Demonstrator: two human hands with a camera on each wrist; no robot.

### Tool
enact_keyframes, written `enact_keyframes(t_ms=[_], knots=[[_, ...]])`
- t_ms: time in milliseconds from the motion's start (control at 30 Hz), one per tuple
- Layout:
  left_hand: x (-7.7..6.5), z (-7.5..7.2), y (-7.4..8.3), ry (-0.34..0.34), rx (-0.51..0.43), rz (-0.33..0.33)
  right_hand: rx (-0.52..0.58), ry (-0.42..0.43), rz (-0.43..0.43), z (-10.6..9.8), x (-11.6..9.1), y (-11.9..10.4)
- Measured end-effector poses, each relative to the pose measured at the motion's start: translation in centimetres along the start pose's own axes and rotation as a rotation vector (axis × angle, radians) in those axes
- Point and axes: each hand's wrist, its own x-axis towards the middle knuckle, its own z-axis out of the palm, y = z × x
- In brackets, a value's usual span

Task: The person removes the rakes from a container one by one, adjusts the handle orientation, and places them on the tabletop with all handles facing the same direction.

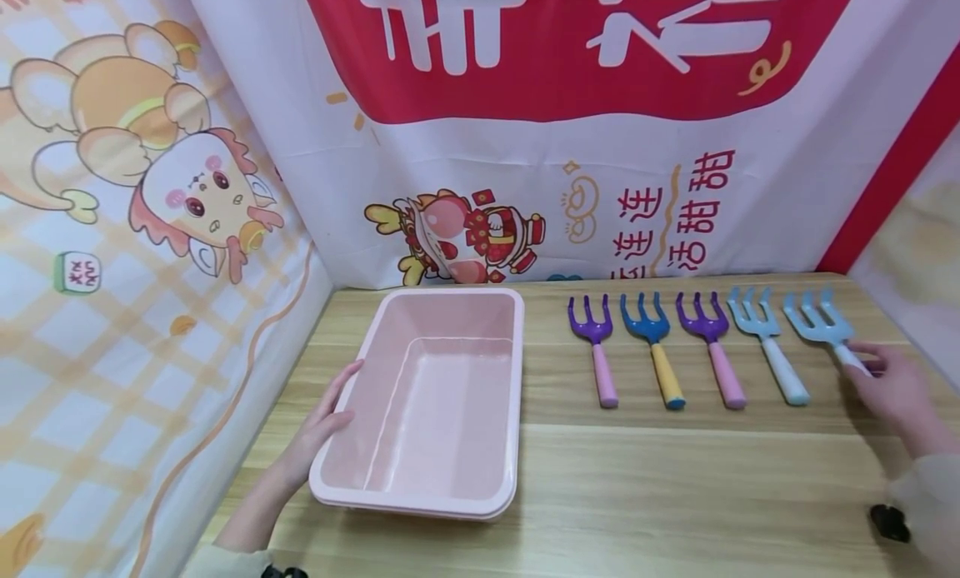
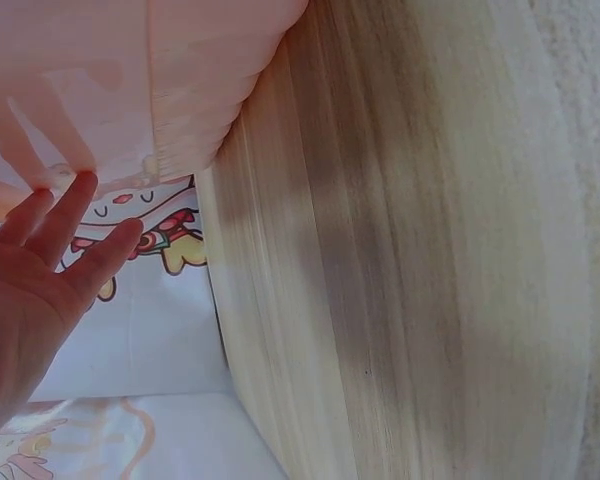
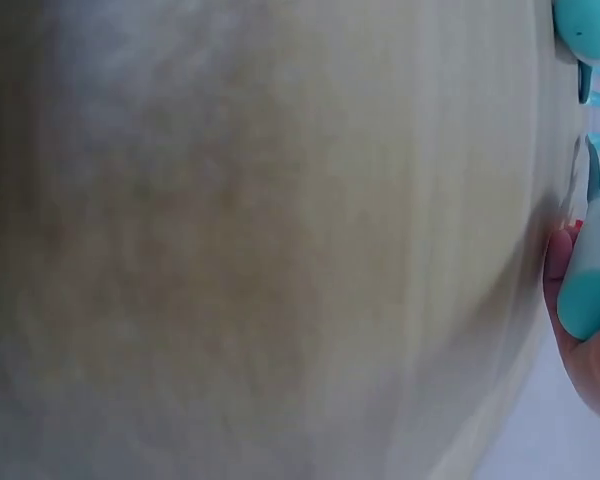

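At the left of the head view stands a pink plastic basin. My left hand is at its left side, and the left wrist view shows the straight fingers touching the outer wall. On the far right, my right hand grips the white handle of a light blue hand fork. In the right wrist view its teal handle end shows between thumb and fingers. Beside it lies another light blue hand fork. Farther left are a purple one, a dark blue one with yellow handle and another purple one.
The wooden table runs under everything. A printed white and red cloth hangs along its back edge. A patterned cloth borders the left side, and a pale wall covering stands at the right.
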Motion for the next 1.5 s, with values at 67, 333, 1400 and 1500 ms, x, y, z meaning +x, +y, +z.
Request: enact_keyframes(t_ms=[67,333,1400,1500], knots=[[0.0,0.0,0.0,-0.001,-0.004,-0.001,-0.018,-0.001,0.018,0.2,0.2,0.2],[-0.1,-0.1,0.0,-0.002,-0.011,-0.001,-0.108,-0.006,0.055,0.3,1.1,0.3],[0.0,-0.6,0.6,-0.025,0.18,0.062,0.004,0.042,0.059,-0.1,-0.1,-1.2],[0.1,-1.1,0.8,-0.034,0.215,0.045,0.043,0.07,0.036,-0.4,-0.8,-1.9]])
